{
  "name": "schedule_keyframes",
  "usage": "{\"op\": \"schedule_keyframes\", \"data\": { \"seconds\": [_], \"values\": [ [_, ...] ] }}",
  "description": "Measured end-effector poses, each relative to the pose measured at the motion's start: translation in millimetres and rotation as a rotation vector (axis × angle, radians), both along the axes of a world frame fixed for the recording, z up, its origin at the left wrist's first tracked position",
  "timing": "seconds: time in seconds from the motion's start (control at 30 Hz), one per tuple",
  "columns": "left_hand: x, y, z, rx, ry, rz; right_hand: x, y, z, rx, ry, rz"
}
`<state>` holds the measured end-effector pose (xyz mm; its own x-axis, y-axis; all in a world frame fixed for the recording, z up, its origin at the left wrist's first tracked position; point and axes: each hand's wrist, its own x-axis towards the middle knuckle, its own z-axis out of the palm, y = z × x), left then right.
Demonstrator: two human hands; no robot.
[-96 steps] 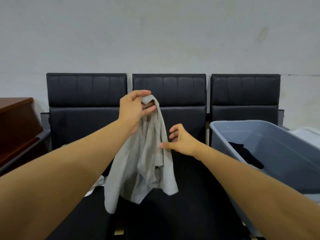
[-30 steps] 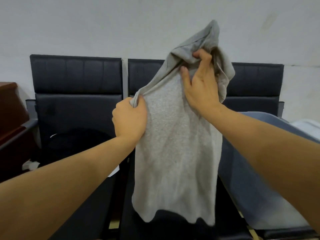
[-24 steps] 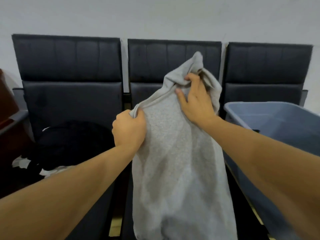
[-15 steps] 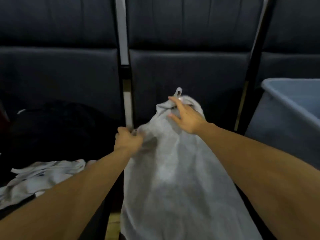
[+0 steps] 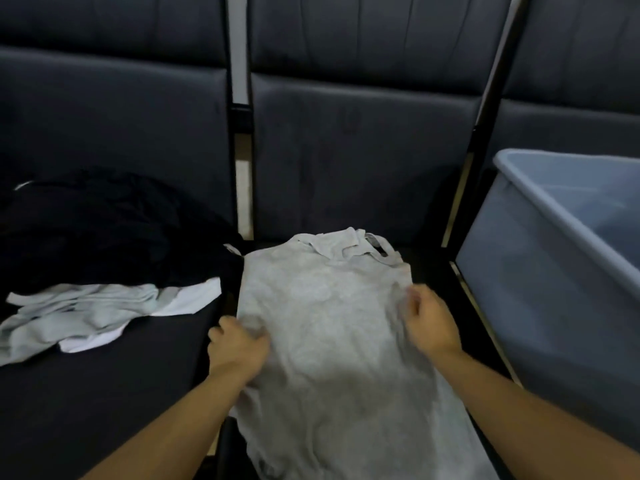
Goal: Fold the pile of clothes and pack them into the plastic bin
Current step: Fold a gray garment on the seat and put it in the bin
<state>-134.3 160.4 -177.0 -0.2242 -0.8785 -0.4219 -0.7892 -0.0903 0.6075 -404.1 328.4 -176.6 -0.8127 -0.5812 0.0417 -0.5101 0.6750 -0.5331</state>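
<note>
A grey top [image 5: 332, 313] lies spread flat on the middle black seat, its straps and neckline bunched at the far end. My left hand [image 5: 239, 348] rests on the cloth's left edge with fingers curled into the fabric. On the right side of the cloth, my right hand [image 5: 427, 323] has its fingers curled at the fabric; both hands are blurred. The pile sits on the left seat: dark clothes [image 5: 114, 230] behind and a pale grey and white garment [image 5: 86, 313] in front. The grey-blue plastic bin [image 5: 554, 271] stands on the right seat.
Black padded chair backs [image 5: 363, 133] run across the rear. Metal frame bars [image 5: 464, 202] separate the seats. The bin's near wall stands close beside the grey top's right edge.
The grey top, held up in the air a second ago, has been lowered and laid flat on the middle seat. Both hands slid from its top end down to its sides. My view tilted downward.
</note>
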Motion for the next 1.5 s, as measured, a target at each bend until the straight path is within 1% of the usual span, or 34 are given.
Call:
{"op": "schedule_keyframes", "data": {
  "seconds": [0.07, 0.17, 0.3, 0.4, 0.5, 0.57, 0.63, 0.73, 0.8, 0.87, 0.93, 0.97, 1.0, 1.07, 1.13, 1.2, 1.3, 1.37, 1.4, 1.43, 1.47, 1.5],
  "values": [
    [9, 14, -3, 0.050, -0.046, 0.060, 14, 32, -5, 0.072, -0.013, -0.164],
    [20, 27, -1, 0.134, -0.096, 0.151, 37, 64, 2, 0.288, -0.066, -0.263],
    [33, 42, 4, 0.126, -0.114, 0.170, 64, 88, 12, 0.569, -0.167, -0.240],
    [42, 59, 8, 0.104, -0.147, 0.112, 83, 101, 15, 0.664, -0.190, -0.216],
    [50, 72, 10, 0.027, -0.172, -0.022, 91, 108, 21, 0.695, -0.287, -0.194],
    [52, 83, 15, -0.002, -0.169, -0.101, 93, 113, 24, 0.673, -0.360, -0.180],
    [52, 92, 21, 0.007, -0.085, -0.106, 96, 116, 33, 0.542, -0.415, -0.178],
    [50, 101, 33, 0.132, 0.263, -0.027, 98, 117, 50, 0.271, -0.402, -0.237],
    [50, 106, 46, 0.279, 0.411, -0.016, 99, 118, 61, 0.089, -0.415, -0.286],
    [52, 112, 54, 0.390, 0.484, -0.020, 102, 121, 71, -0.095, -0.516, -0.321],
    [55, 118, 63, 0.443, 0.492, -0.026, 104, 124, 81, -0.242, -0.716, -0.371],
    [57, 122, 66, 0.477, 0.473, -0.022, 107, 126, 88, -0.282, -0.818, -0.376],
    [59, 125, 69, 0.528, 0.449, -0.015, 110, 129, 96, -0.297, -0.909, -0.370],
    [64, 133, 76, 0.654, 0.375, -0.014, 116, 135, 111, -0.253, -1.024, -0.335],
    [71, 138, 80, 0.735, 0.260, -0.055, 120, 141, 124, -0.185, -1.069, -0.303],
    [76, 141, 83, 0.765, 0.166, -0.034, 121, 147, 130, -0.149, -1.070, -0.290],
    [84, 136, 88, 0.694, 0.151, 0.020, 120, 153, 136, -0.163, -1.014, -0.298],
    [90, 128, 94, 0.598, 0.203, 0.013, 116, 159, 139, -0.171, -0.901, -0.307],
    [93, 126, 99, 0.524, 0.203, 0.014, 115, 163, 142, -0.128, -0.853, -0.295],
    [98, 125, 105, 0.477, 0.181, -0.003, 115, 169, 146, -0.034, -0.847, -0.273],
    [102, 123, 111, 0.495, 0.128, -0.040, 115, 174, 152, 0.093, -0.892, -0.237],
    [108, 123, 117, 0.581, 0.069, -0.073, 117, 180, 159, 0.198, -0.966, -0.201]
  ]
}}
